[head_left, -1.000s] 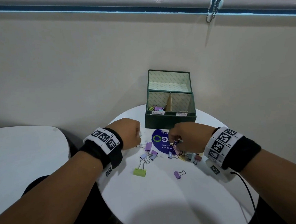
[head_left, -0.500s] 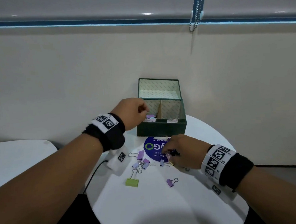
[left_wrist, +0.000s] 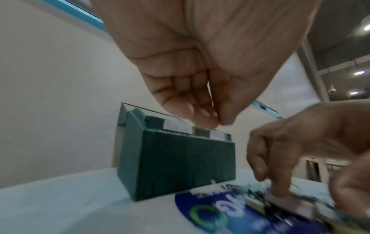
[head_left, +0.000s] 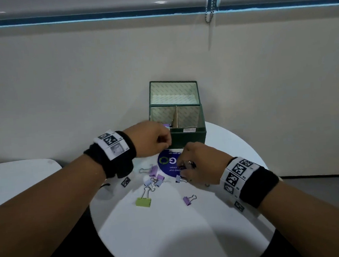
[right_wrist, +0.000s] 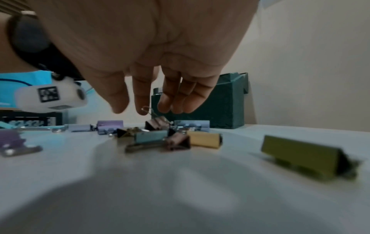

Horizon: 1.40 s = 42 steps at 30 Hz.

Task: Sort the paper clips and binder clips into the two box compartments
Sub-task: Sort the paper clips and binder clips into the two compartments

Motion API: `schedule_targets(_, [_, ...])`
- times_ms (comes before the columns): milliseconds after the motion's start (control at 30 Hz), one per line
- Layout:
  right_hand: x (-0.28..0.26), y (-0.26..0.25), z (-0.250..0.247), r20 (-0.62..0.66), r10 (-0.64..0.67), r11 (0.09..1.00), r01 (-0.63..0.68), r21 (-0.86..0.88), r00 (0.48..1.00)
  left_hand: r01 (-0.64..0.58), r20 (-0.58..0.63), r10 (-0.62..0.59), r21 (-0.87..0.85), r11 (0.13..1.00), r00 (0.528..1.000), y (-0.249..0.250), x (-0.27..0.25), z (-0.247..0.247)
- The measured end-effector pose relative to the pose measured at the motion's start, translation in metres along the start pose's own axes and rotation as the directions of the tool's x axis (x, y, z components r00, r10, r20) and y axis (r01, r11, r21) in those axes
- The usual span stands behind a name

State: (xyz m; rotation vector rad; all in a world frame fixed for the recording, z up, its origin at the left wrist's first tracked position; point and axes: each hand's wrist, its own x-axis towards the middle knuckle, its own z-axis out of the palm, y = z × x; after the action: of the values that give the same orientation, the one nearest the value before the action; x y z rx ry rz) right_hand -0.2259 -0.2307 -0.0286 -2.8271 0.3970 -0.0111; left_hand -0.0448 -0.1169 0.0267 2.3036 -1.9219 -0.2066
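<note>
On the white table, two hands hover beside one green box.

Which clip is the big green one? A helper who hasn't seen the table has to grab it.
On the round white table, look in front of the green box, nearer than the purple clips. The green binder clip lies at the cluster's near left edge, wire handles pointing toward the box. It is the only green clip there, and the largest.

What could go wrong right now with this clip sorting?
1. The right hand reaches into a tangled pile of binder clips; lifting one by its wire handle may drag neighbours along.
2. The left hand hovers near the green box and might nudge it.
</note>
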Motion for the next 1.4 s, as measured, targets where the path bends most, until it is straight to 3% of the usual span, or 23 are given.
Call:
schedule_targets(67, [0.001, -0.002, 0.003, 0.038, -0.040, 0.998, 0.042, -0.044, 0.998, 0.007, 0.188, -0.015, 0.047, 0.999, 0.982, -0.004, -0.019, 0.004])
schedule_targets(167, [0.003, -0.006, 0.009, 0.085, -0.057, 0.990, 0.067, -0.125, 0.995, -0.020, 0.277, -0.006, 0.091, 0.996, 0.961, -0.007, -0.036, 0.016])
schedule_targets(333, [0.004, -0.009, 0.011, -0.022, -0.103, 0.994, 0.102, -0.034, 0.994, -0.039, 0.243, 0.013, 0.104, 0.994, 0.970, -0.001, -0.043, 0.033])
schedule_targets(400, [0.002, -0.011, 0.008, -0.070, -0.066, 0.995, 0.071, 0.068, 0.995, -0.044, 0.226, 0.022, 0.093, 0.995, 0.974, 0.000, -0.042, 0.038])
schedule_targets(500, [-0.002, -0.015, 0.000, 0.006, -0.022, 0.992, 0.021, 0.128, 1.000, -0.040, 0.221, 0.031, 0.037, 0.999, 0.975, -0.002, -0.041, 0.037])
schedule_targets(667, [-0.014, -0.024, -0.005, 0.098, -0.071, 0.994, 0.062, 0.095, 0.993, 0.047, 0.140, -0.029, -0.129, 0.991, 0.990, -0.015, -0.042, 0.026])
schedule_targets(733, [-0.020, -0.021, -0.004, 0.161, -0.083, 0.994, 0.071, 0.080, 0.983, 0.103, 0.093, -0.081, -0.260, 0.960, 0.992, -0.023, -0.043, 0.020])
schedule_targets(833, [-0.025, -0.017, 0.002, 0.217, -0.108, 0.994, 0.112, -0.006, 0.970, 0.179, 0.111, -0.141, -0.557, 0.811, 0.984, -0.033, -0.046, 0.013])
schedule_targets(967, [-0.025, -0.014, 0.007, 0.195, -0.142, 0.989, 0.146, -0.005, 0.970, 0.281, 0.225, -0.174, -0.642, 0.713, 0.959, -0.040, -0.047, 0.012])
schedule_targets(1033, [-0.023, -0.015, 0.001, 0.128, -0.155, 0.988, 0.151, 0.042, 0.979, 0.326, 0.283, -0.196, -0.551, 0.768, 0.939, -0.039, -0.049, 0.012])
schedule_targets(1100, [-0.016, -0.015, -0.013, 0.050, -0.141, 0.986, 0.136, 0.094, 0.989, 0.266, 0.306, -0.187, -0.241, 0.933, 0.934, -0.033, -0.053, 0.014])
schedule_targets(1133, [-0.009, -0.013, -0.021, 0.013, -0.116, 0.986, 0.114, 0.121, 0.993, 0.208, 0.307, -0.179, -0.063, 0.976, 0.935, -0.029, -0.054, 0.016])
schedule_targets(1200, [0.012, -0.011, -0.039, -0.068, -0.047, 0.983, 0.059, 0.174, 0.997, 0.168, 0.300, -0.216, 0.176, 0.970, 0.929, -0.020, -0.058, 0.022])
schedule_targets(1267, [0.039, -0.009, -0.054, -0.165, 0.015, 0.976, 0.021, 0.215, 0.986, 0.189, 0.260, -0.270, 0.297, 0.936, 0.927, -0.013, -0.058, 0.028])
schedule_targets(1400, [0.089, -0.016, -0.069, -0.266, 0.115, 0.965, -0.043, 0.259, 0.957, 0.196, 0.201, -0.281, 0.360, 0.912, 0.938, -0.003, -0.052, 0.035])
